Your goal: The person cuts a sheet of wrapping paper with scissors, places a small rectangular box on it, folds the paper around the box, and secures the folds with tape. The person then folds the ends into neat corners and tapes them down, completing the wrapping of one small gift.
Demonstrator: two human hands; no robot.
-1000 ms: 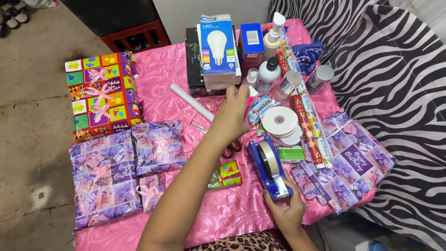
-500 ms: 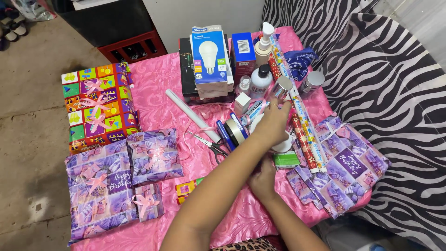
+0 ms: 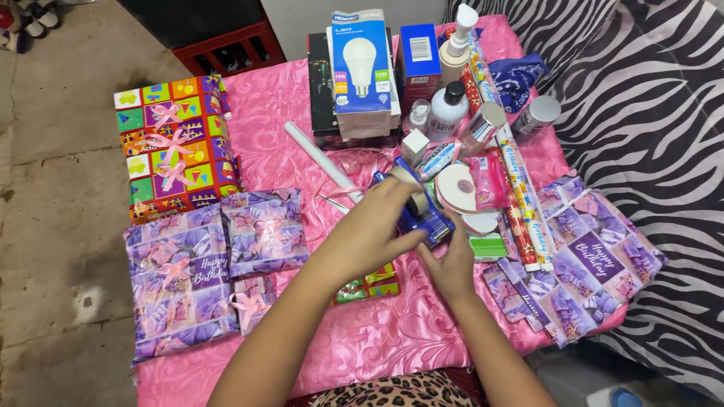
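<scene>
Bright, even light, soft shadows only. Mild sheen on pink satin cloth [image 3: 392,332]. Slight motion blur on both hands; wide-angle stretch at edges. Rest sharp.

Bare forearms, leopard-print garment [image 3: 392,392]

Left hand [image 3: 375,226] and right hand [image 3: 451,260] (fingers curled) meet.

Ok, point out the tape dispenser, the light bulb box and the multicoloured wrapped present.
tape dispenser [image 3: 419,212], head view, blue body
light bulb box [image 3: 361,71], head view, front face
multicoloured present [image 3: 177,143], head view, top
</scene>
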